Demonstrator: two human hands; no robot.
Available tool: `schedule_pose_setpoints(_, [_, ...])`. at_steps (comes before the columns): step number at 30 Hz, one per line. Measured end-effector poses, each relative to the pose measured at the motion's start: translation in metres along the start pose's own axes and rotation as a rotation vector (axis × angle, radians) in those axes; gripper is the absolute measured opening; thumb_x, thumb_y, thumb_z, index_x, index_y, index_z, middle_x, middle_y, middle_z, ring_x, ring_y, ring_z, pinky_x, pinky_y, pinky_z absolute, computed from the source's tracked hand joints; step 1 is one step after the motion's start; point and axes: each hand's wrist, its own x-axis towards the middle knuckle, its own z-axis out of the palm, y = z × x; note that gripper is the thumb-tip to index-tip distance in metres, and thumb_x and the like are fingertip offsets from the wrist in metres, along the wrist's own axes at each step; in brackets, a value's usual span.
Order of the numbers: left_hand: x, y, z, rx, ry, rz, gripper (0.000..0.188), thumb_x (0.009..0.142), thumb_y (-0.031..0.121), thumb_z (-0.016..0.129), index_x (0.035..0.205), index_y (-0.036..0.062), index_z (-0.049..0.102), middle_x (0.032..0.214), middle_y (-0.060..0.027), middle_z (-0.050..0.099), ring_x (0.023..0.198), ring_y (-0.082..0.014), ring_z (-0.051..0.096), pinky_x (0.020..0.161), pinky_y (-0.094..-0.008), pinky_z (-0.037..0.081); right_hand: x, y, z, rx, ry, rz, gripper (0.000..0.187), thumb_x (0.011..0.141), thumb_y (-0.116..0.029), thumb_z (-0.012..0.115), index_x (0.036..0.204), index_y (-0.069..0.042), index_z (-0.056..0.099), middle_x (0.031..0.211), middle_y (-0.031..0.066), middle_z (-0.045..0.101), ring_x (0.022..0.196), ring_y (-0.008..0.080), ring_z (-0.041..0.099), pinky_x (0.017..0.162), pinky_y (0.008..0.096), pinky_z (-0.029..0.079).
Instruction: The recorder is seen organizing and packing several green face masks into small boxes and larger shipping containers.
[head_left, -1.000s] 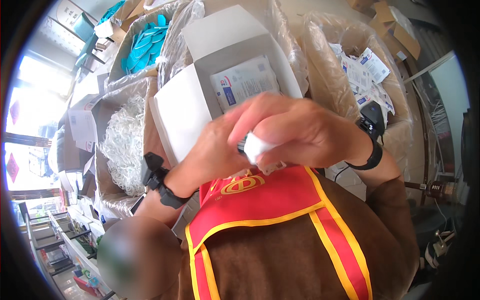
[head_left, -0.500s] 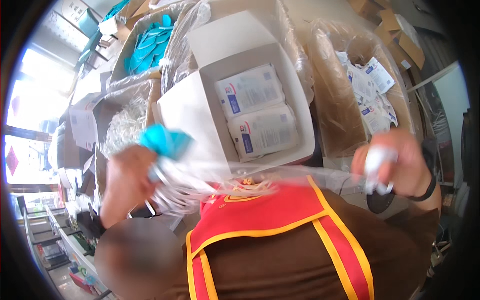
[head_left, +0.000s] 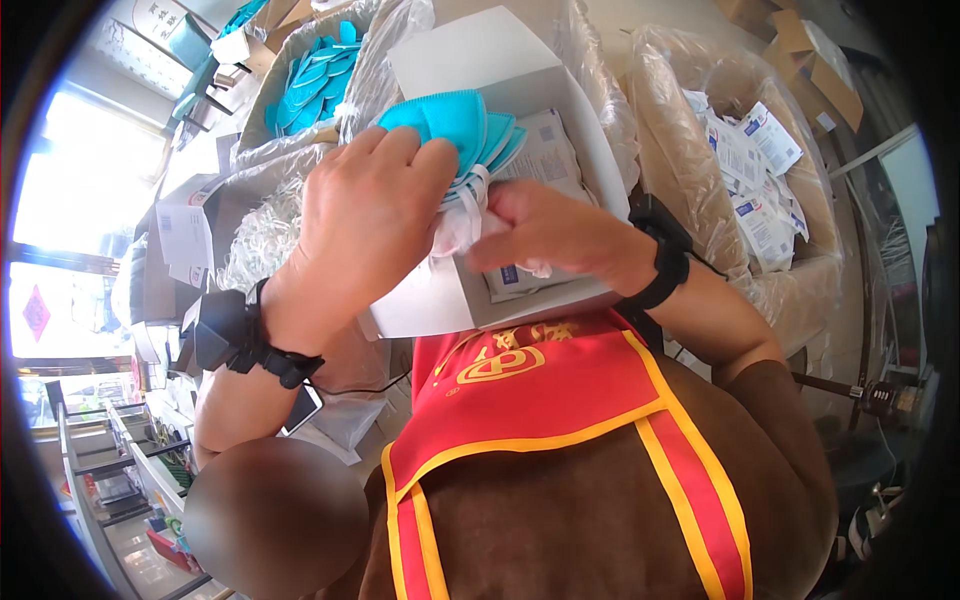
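A small stack of teal cup-shaped face masks (head_left: 440, 115) is gripped by my left hand (head_left: 370, 215), its fingers curled over the near side. White elastic straps (head_left: 472, 198) hang bunched below the stack. My right hand (head_left: 560, 232) comes in from the right with its fingers closed on these straps; the fingertips are partly hidden behind them. Both hands are above an open white cardboard box (head_left: 470, 55) holding white printed packets (head_left: 552, 150). The masks and hands cover much of the box's left part.
At the back left, a lined carton holds loose teal mask pieces (head_left: 312, 85). Nearer on the left lies a heap of white elastic straps (head_left: 262, 232). A plastic-lined carton (head_left: 665, 130) of white packets (head_left: 765, 190) stands at right. A phone (head_left: 303, 408) lies near my left elbow.
My hands were wide apart at either side, with the straps stretched between them. Both have come together over the white box, bringing the masks up and to the right.
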Motion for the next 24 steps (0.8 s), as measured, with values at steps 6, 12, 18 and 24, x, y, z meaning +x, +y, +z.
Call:
schedule_pose_setpoints(6, [-0.019,-0.008,0.008,-0.155,-0.165,-0.118,0.027,0.063,0.011,0.071,0.084,0.0081,0.055,0.075,-0.0096,0.056,0.074,-0.0312,0.059,0.061,-0.0418,0.048,-0.037,-0.032,0.01,0.0,-0.045,0.127,0.017,0.083,-0.014,0.07,0.092,-0.001,0.065,0.093,0.0041,0.06,0.082,0.0101,0.056,0.073,0.024,0.045])
schedule_pose_setpoints(12, [-0.034,0.025,0.039,-0.974,-0.19,-0.239,0.048,0.061,0.016,0.074,0.106,0.0064,0.061,0.086,-0.0172,0.064,0.085,-0.0377,0.062,0.073,-0.0419,0.051,-0.036,-0.062,0.023,-0.828,-0.066,-0.709,0.016,0.08,-0.011,0.072,0.093,-0.006,0.065,0.1,0.0097,0.056,0.088,0.0289,0.056,0.084,0.0334,0.043])
schedule_pose_setpoints(18, [-0.044,0.031,-0.016,-0.796,-0.269,0.374,0.023,0.062,0.017,0.065,0.081,0.0086,0.056,0.068,-0.0049,0.048,0.057,-0.0217,0.052,0.051,-0.0334,0.046,-0.077,-0.077,0.044,-0.284,-0.522,-0.291,0.025,0.085,-0.016,0.069,0.074,-0.004,0.05,0.068,0.0103,0.047,0.071,0.0302,0.051,0.077,0.041,0.039])
schedule_pose_setpoints(24, [-0.061,0.034,-0.056,-0.677,-0.218,0.354,0.028,0.051,0.023,0.062,0.066,0.0113,0.042,0.063,-0.0029,0.034,0.051,-0.0186,0.044,0.039,-0.0324,0.036,-0.1,-0.099,0.041,-0.172,-0.62,-0.286,0.02,0.086,-0.015,0.068,0.081,-0.003,0.053,0.074,0.0105,0.052,0.072,0.0309,0.053,0.079,0.0491,0.043])
